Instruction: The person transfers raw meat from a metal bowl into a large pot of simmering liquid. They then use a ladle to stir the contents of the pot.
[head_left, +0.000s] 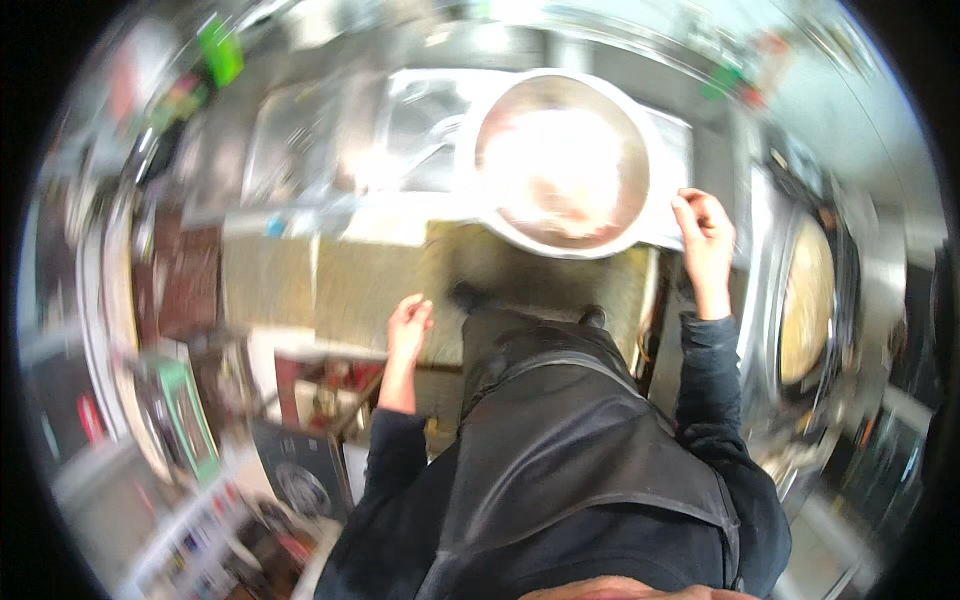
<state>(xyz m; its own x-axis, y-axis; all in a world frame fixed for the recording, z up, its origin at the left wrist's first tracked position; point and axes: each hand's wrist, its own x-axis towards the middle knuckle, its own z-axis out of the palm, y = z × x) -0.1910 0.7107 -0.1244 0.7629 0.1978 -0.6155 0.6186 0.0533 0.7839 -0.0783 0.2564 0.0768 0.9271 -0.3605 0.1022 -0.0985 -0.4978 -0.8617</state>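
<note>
A large round metal basin (643, 217) stands at the sink counter before me, its inside washed out by glare. Just right of its rim is my right hand (705, 217), fingers curled with thumb and forefinger near each other; whether it grips anything is unclear. Lower and to the left, my left hand (409, 319) hangs in the air over the floor, its fingers loosely bent, with nothing visible in it. I wear a black apron (570, 427) over dark sleeves. The picture is blurred.
Metal sink basins (292, 142) lie left of the large basin. At the right sits a big round pan or lid (808, 300) with a pale surface. A green-framed object (187, 420), a black panel with a round part (300, 469) and stored goods stand lower left.
</note>
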